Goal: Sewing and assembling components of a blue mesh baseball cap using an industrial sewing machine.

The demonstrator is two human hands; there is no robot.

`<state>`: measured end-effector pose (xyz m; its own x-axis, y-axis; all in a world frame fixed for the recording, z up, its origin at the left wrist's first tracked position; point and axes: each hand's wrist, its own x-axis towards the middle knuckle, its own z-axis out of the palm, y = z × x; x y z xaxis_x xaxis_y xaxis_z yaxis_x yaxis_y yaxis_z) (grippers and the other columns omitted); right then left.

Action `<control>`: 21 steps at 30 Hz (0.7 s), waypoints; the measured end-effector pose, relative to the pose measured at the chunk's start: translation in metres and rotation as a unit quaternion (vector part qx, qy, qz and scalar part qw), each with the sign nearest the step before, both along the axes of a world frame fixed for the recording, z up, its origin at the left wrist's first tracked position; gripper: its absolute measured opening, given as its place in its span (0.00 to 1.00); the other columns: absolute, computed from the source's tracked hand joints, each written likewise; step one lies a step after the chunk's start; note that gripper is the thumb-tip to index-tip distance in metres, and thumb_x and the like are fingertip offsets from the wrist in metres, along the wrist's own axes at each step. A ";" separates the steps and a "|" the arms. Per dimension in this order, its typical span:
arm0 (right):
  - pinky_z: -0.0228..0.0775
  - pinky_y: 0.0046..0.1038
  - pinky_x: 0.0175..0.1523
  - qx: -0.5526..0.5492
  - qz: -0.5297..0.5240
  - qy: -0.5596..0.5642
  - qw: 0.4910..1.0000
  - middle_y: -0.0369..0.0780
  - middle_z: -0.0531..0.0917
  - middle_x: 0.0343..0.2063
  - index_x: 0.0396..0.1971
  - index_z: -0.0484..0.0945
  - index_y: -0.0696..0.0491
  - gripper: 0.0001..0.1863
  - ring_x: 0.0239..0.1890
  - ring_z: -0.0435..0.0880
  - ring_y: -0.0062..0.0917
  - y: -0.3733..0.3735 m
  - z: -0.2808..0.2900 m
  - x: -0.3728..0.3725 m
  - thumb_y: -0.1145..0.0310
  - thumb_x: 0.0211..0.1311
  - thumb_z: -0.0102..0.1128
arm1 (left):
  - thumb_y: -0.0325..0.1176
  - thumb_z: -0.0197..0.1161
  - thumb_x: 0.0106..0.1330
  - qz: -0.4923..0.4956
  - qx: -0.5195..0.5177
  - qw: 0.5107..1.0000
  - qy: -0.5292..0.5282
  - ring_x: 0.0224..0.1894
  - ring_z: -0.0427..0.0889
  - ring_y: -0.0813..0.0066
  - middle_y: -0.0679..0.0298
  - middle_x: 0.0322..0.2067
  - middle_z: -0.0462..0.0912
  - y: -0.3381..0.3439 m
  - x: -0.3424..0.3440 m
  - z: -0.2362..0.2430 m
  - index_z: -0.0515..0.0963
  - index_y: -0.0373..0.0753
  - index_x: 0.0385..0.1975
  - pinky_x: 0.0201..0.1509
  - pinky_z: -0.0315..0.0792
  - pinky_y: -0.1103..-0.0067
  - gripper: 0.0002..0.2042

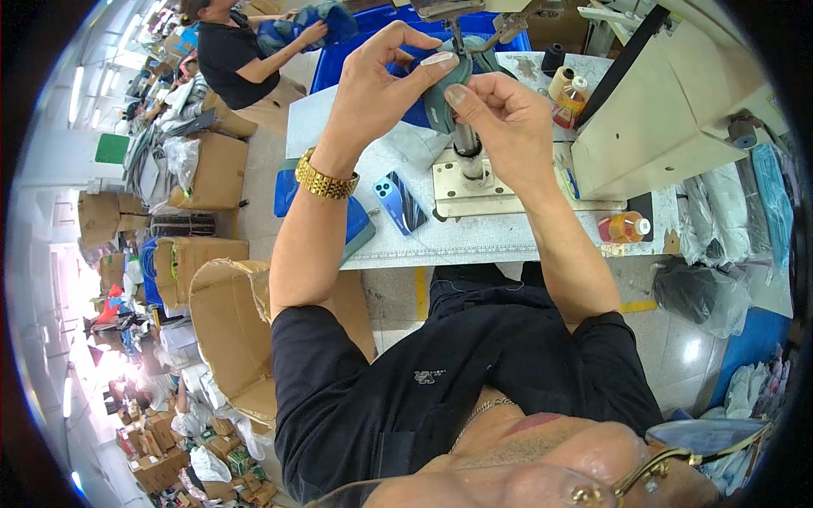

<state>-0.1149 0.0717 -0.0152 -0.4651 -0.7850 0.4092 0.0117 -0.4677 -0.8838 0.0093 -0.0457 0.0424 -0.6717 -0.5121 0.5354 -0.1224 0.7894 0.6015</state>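
Note:
My left hand (391, 80) pinches a dark green curved fabric piece (439, 108) between thumb and fingers, with a gold watch on that wrist. From the other side my right hand (506, 114) grips the same piece, thumb and forefinger closed on its edge. The fabric lies over the top of the metal post (468, 151) of a sewing machine (665, 110), right below its needle bar (457, 38). More of the green material shows behind my fingers. The hands hide the exact spot where needle and fabric meet.
On the white table (500, 241) lie a blue phone (399, 203), a blue item (357, 230), orange-liquid bottles (571, 103) and a dark thread spool (553, 57). A blue bin (373, 35) stands behind. A co-worker (241, 59) handles blue fabric; a cardboard box (229, 330) sits left.

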 end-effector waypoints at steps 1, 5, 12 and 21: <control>0.64 0.14 0.28 -0.001 0.001 0.001 1.000 0.31 0.82 0.21 0.31 0.81 0.60 0.12 0.24 0.74 0.08 -0.001 0.000 -0.001 0.65 0.62 0.68 | 0.33 0.68 0.64 0.012 -0.020 1.000 -0.019 0.34 0.81 0.87 0.68 0.35 0.85 0.001 0.001 0.000 0.81 0.37 0.43 0.34 0.72 0.87 0.11; 0.61 0.13 0.27 0.004 0.003 -0.003 1.000 0.31 0.81 0.20 0.31 0.82 0.59 0.11 0.23 0.73 0.08 -0.002 -0.003 -0.006 0.65 0.63 0.67 | 0.35 0.69 0.63 0.023 -0.018 0.999 -0.017 0.30 0.79 0.87 0.68 0.31 0.84 0.010 0.000 0.005 0.80 0.37 0.42 0.31 0.70 0.87 0.12; 0.64 0.13 0.27 0.006 0.024 -0.038 0.999 0.33 0.83 0.21 0.33 0.83 0.59 0.11 0.23 0.76 0.09 -0.002 0.004 -0.009 0.66 0.63 0.67 | 0.39 0.71 0.60 0.061 0.000 0.998 -0.015 0.25 0.78 0.79 0.63 0.31 0.85 0.017 0.001 0.009 0.80 0.36 0.37 0.28 0.72 0.82 0.14; 0.68 0.14 0.29 0.021 0.044 -0.092 0.995 0.32 0.83 0.22 0.33 0.83 0.59 0.10 0.24 0.77 0.10 0.000 0.008 -0.009 0.67 0.63 0.67 | 0.41 0.69 0.62 0.079 -0.026 0.996 -0.044 0.25 0.80 0.76 0.61 0.31 0.85 0.017 0.003 0.013 0.81 0.36 0.36 0.28 0.72 0.81 0.14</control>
